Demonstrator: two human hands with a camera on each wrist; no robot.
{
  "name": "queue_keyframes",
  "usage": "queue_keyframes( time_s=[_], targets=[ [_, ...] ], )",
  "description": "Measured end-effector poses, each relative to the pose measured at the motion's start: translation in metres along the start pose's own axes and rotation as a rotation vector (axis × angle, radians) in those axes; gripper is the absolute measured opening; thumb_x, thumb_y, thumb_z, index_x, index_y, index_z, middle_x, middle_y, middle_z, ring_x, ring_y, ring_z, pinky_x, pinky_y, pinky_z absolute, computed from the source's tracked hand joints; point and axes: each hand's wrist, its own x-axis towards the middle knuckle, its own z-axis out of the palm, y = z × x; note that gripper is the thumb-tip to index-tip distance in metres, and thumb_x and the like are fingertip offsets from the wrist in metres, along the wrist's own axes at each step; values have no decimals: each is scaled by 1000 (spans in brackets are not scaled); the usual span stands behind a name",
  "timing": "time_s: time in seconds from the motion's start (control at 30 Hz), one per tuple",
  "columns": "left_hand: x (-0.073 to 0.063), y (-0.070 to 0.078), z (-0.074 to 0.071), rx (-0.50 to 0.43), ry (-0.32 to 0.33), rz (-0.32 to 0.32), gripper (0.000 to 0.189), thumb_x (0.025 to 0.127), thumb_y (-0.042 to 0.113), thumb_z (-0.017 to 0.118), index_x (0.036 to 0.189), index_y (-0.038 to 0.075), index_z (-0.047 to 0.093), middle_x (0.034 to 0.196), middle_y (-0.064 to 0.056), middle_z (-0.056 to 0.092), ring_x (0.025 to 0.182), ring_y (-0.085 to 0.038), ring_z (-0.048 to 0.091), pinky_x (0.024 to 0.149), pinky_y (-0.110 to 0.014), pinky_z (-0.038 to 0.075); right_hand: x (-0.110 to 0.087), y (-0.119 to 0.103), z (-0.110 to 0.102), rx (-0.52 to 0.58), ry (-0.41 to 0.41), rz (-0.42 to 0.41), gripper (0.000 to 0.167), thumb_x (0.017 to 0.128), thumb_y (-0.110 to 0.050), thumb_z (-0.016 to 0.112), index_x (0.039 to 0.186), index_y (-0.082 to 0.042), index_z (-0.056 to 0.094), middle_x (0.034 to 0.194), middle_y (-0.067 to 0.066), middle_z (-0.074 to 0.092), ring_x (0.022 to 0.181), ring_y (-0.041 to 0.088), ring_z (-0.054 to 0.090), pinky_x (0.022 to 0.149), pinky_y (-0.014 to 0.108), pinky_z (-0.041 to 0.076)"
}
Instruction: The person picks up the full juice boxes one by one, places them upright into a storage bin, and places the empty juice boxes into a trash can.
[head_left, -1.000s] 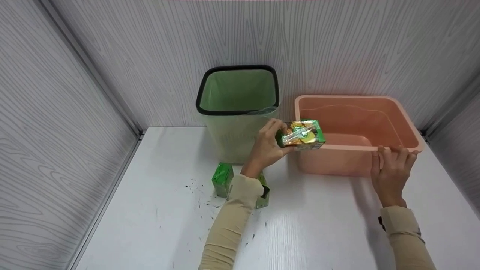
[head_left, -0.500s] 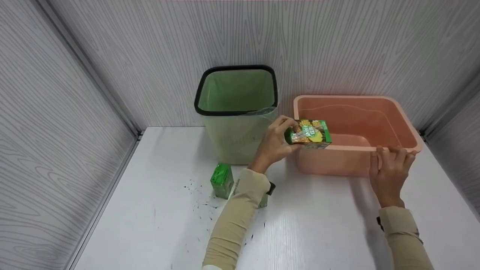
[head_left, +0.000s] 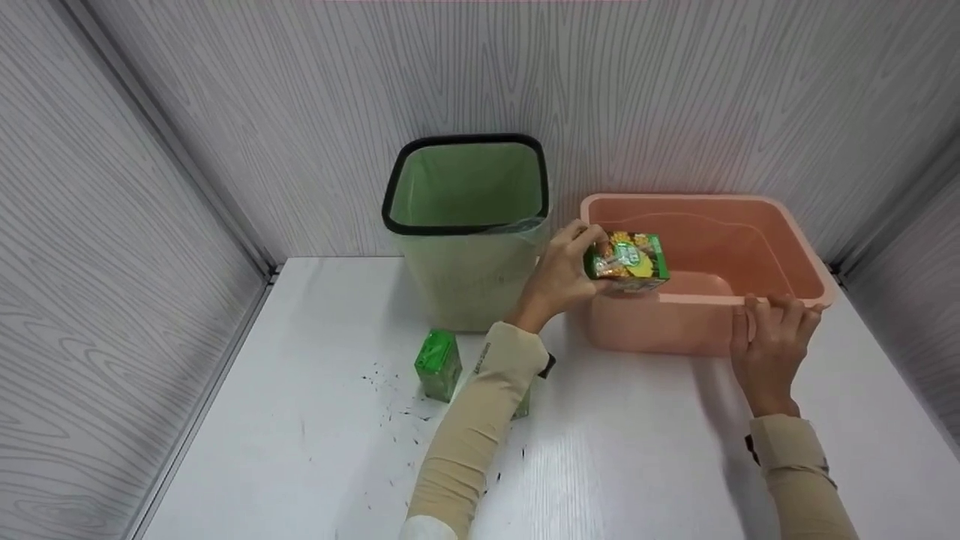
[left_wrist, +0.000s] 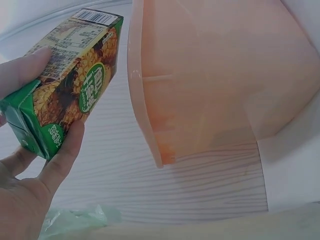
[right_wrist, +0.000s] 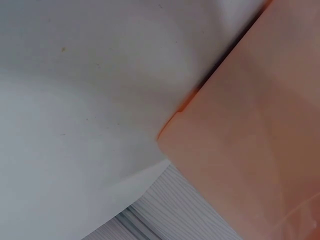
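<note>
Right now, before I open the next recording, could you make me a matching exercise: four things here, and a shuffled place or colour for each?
1. Pineapple-printed carton
2. Wastebasket
3. Plastic tub
4. Right hand

A. Salmon pink
B. At the tub's near rim
C. In the left hand
D. Green with a black rim

Pairs: 1-C, 2-D, 3-A, 4-B.

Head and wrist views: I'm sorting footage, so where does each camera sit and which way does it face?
Head: on the head, facing forward and down at the green bin, pink tub, left grip, right grip and sleeves.
Left wrist: on that wrist, facing the held carton and tub; part of the left grip shows.
Right wrist: on that wrist, facing the tub and tabletop; no grip plainly shows.
Head and left wrist share the carton.
</note>
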Motion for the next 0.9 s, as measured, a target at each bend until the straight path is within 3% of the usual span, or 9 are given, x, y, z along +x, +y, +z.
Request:
queue_keyframes(
  time_s=[0.23, 0.6, 0.9],
  targets=[
    [14, -5, 6, 66, 15, 62, 42, 74, 17, 93, 97, 5, 59, 103, -9, 57, 96, -25, 57, 89, -34, 44, 1, -1, -1, -14, -13, 10, 22, 98, -11, 63, 104, 10, 66, 106, 35, 52, 99, 53, 42, 117, 64, 6],
    [25, -4, 24, 3, 86, 93, 39, 75, 6, 90, 97, 3, 58, 107, -11, 55, 99, -25, 51, 91, -26, 43, -1, 1, -5, -24, -13, 19, 23, 99, -13, 62, 105, 9, 66, 107, 35, 52, 99, 54, 42, 116, 66, 9],
    [37, -5, 37, 23, 87, 93, 33, 76, -1, 86, 97, 3, 60, 109, -12, 54, 107, -24, 52, 91, -20, 46, 2, 2, -7, -20, -8, 17, 23, 98, -13, 62, 105, 9, 66, 108, 35, 52, 101, 55, 42, 116, 65, 8]
  ],
)
